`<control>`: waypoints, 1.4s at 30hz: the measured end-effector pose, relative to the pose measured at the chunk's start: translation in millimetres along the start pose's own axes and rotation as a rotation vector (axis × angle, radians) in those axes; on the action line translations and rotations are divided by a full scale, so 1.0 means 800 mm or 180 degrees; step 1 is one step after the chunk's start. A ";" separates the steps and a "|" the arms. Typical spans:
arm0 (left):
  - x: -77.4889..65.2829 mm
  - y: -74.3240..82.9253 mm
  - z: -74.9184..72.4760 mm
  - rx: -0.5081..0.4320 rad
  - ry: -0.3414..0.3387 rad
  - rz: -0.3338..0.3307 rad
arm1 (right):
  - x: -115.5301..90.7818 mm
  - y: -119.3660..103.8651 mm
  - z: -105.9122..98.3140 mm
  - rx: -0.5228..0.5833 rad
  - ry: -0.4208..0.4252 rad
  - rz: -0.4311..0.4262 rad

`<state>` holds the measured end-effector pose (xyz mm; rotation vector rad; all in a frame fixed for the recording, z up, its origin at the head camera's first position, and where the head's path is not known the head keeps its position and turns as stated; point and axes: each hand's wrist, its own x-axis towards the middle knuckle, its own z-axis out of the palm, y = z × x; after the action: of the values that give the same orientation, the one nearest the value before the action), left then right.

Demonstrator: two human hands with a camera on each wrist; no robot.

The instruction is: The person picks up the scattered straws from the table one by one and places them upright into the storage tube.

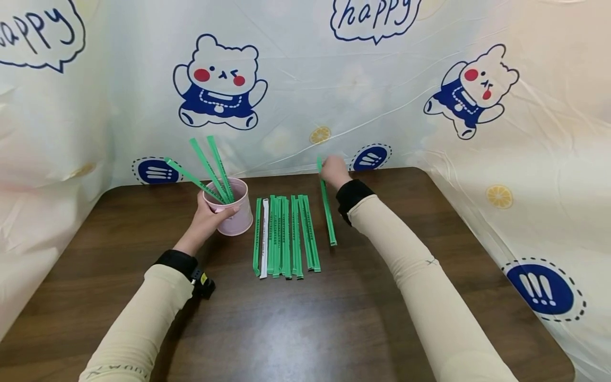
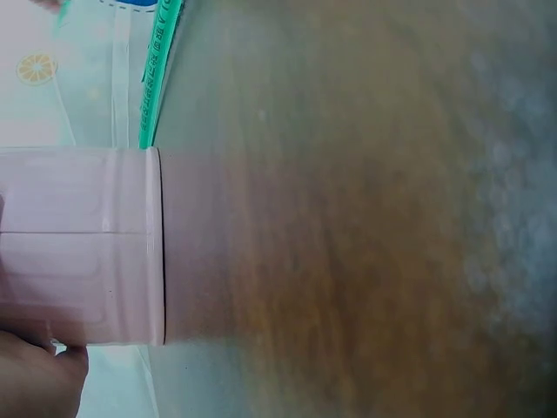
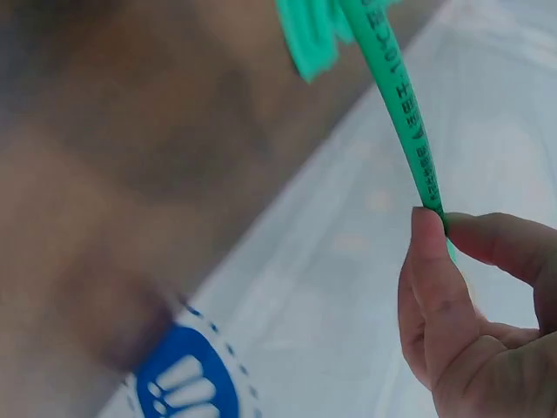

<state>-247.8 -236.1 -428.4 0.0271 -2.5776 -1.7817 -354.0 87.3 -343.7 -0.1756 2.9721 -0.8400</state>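
Note:
My left hand (image 1: 202, 227) grips a small pink bucket (image 1: 240, 216) on the left part of the table, thumb across its near side. In the left wrist view, the bucket (image 2: 78, 205) fills the left side, and only part of the hand (image 2: 39, 379) shows below it. Three green wrapped straws (image 1: 204, 164) lean out of the bucket. Farther right, my right hand (image 1: 335, 171) pinches one long green wrapped straw (image 1: 328, 212) near its far end. The right wrist view shows thumb and fingertips of that hand (image 3: 461, 322) on the printed wrapper (image 3: 400, 100).
Between the hands, several green wrapped straws (image 1: 285, 239) and one white wrapped straw (image 1: 264, 239) lie side by side on the brown table (image 1: 267, 329). A pale printed sheet (image 1: 296, 69) hangs behind the table and along its sides.

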 end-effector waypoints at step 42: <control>0.003 -0.002 -0.001 -0.0001 -0.0027 0.0025 | -0.040 -0.223 -0.012 0.1762 0.1190 -0.1507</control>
<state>-250.1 -237.8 -429.5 0.0095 -2.5795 -1.7834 -306.2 -54.5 -241.7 -0.7856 2.8911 -1.8930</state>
